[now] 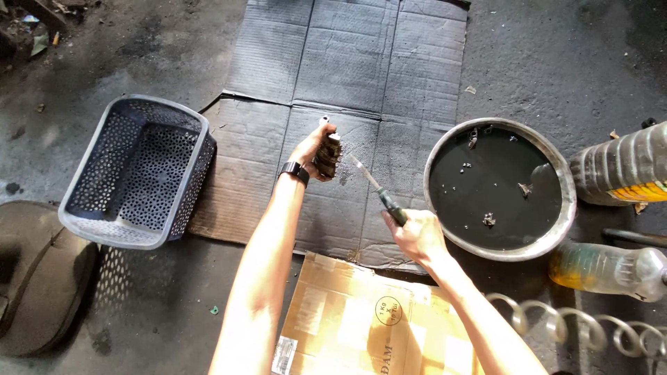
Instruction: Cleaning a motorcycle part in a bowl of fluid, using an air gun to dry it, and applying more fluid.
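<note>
- Centre of the frame: left hand [310,149] closed around a grimy, ribbed metal part [327,155], held upright above the flattened grey cardboard [347,62].
- Just right of it and lower: right hand [417,235] wrapped tight on the dark handle of a screwdriver [375,189], blade slanting up-left, tip near the part but seemingly not touching.
- Looks like scraping or prying dirt off the part, mid-step, part still caked.
- Next move, by judgement: bringing the tip in against the ribs, with a firm left grip so the part does not twist or slip.
- Right of centre: round metal basin [568,208] full of black oily liquid, small bits floating or sunk in it.
- Far right edge: two clear plastic bottles lying on their sides, upper bottle [618,170] with a yellow label band, lower bottle [611,271] holding yellowish liquid.
- Bottom centre: brown cardboard box [354,319], flat, with a round printed stamp and a small white sticker at its lower left corner.
- Bottom right: coiled metal spring [577,323].
- Left of the frame: empty grey perforated plastic basket [139,173] on the dark stained floor.
</note>
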